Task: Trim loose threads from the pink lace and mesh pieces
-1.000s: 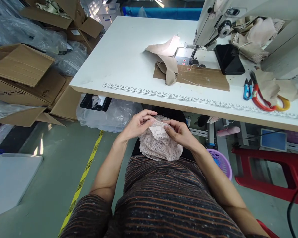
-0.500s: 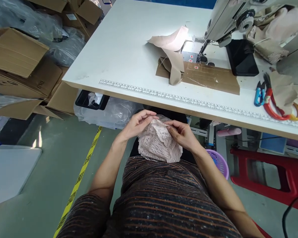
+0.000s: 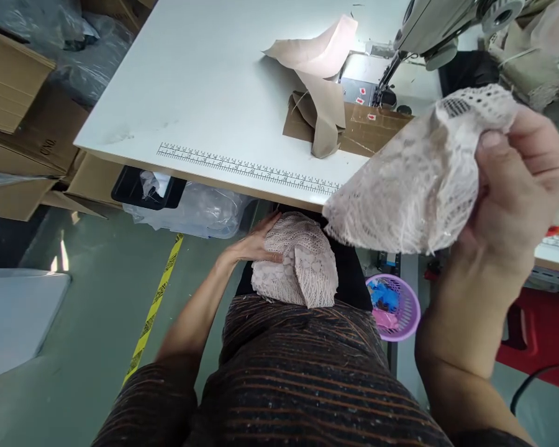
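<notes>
Pinched between the thumb and fingers of my right hand is a pale pink lace piece. It is raised close to the camera above the table's front edge, its wide end hanging to the left. On my lap lies a pile of similar lace pieces, with a folded flap on top. My left hand rests at the pile's left side, thumb across the lace and fingers stretched along its far edge, thumb and fingers spread apart.
A sewing machine stands on the white table. Beige fabric pieces lie left of its needle, partly over a brown cardboard strip. Below are a purple basket, a black tray and a red stool. Cardboard boxes stand left.
My right hand has left my lap and moved up and right, carrying one lace piece off the pile. My left hand has lowered onto the pile's left side. The view has shifted slightly.
</notes>
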{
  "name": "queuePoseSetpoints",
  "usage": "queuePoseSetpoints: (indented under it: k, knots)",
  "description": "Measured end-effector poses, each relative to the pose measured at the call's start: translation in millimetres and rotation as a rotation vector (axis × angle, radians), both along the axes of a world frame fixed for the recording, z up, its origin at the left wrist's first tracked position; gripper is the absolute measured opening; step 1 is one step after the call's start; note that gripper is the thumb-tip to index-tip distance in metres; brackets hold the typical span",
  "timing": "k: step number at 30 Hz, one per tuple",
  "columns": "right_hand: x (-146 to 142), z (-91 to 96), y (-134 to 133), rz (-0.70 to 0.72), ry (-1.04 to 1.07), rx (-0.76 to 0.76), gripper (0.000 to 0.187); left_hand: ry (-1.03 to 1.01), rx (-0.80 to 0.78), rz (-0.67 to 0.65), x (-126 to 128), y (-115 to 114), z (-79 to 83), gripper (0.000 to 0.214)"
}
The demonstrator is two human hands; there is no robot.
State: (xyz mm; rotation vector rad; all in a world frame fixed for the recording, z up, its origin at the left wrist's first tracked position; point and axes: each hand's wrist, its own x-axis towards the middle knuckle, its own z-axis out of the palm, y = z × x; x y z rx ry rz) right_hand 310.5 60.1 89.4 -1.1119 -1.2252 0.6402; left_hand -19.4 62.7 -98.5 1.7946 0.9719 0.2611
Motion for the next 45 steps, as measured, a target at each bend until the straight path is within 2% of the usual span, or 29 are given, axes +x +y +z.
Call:
queuePoseSetpoints:
  k: [2,4,6,8,10,11,12,14,16,19,22,26,33,38,42,45]
  knots:
    - [21,-9.7,11,-0.189,-0.188,0.047,0.016,-0.009,-0.006,-0.016,3,3,-4.4,0.137]
    - [37,-21.1,11,-0.267,-0.474,-0.072,0.028,-0.036,-0.013,-0.045,4,6,-5.6,0.139]
    - [41,-27.7,-1,-0.346,-0.719,-0.125,0.040,-0.037,-0.009,-0.083,2,7,-3.5,0.144]
    - [30,-30.0,-23,-0.429,-0.858,-0.016,0.045,0.003,0.021,-0.111,2,6,0.9,0.153]
    - [7,-35.0,-51,-0.453,-0.858,0.212,0.042,0.071,0.067,-0.121,4,4,5.7,0.160]
    - [-8,-41.0,-65,-0.395,-0.812,0.296,0.044,0.103,0.082,-0.117,6,4,7.6,0.162]
    - [-22,-50.3,-79,-0.258,-0.764,0.311,0.049,0.130,0.085,-0.109,8,4,8.8,0.162]
    - [-46,-77.8,-100,0.092,-0.724,0.148,0.061,0.160,0.053,-0.084,13,5,9.3,0.160]
    - [-61,-112.2,-111,0.322,-0.748,-0.143,0.091,0.156,0.014,-0.066,16,7,8.5,0.155]
    - [-67,-156.7,-112,0.364,-0.666,-0.536,0.121,0.142,0.006,-0.055,12,5,8.5,0.143]
    - [-67,-178.3,-103,0.418,-0.542,-0.680,0.128,0.170,0.010,-0.039,7,-4,12.6,0.141]
    - [-70,-185.7,-91,0.501,-0.416,-0.703,0.123,0.233,0.029,0.091,10,-20,22.5,0.139]
    - [-71,-193.3,-75,0.539,-0.304,-0.715,0.117,0.203,0.058,0.295,27,-36,41.8,0.103]
    - [-80,-190.7,-83,0.510,-0.165,-0.644,0.111,-0.004,-0.086,0.432,31,-57,43.0,0.079]
    - [-90,-173.8,-89,0.610,-0.081,-0.546,0.118,-0.277,-0.272,0.557,22,-79,48.2,0.080]
    - [-96,-142.7,-83,0.764,-0.080,-0.465,0.125,-0.346,-0.296,0.615,-7,-83,62.1,0.087]
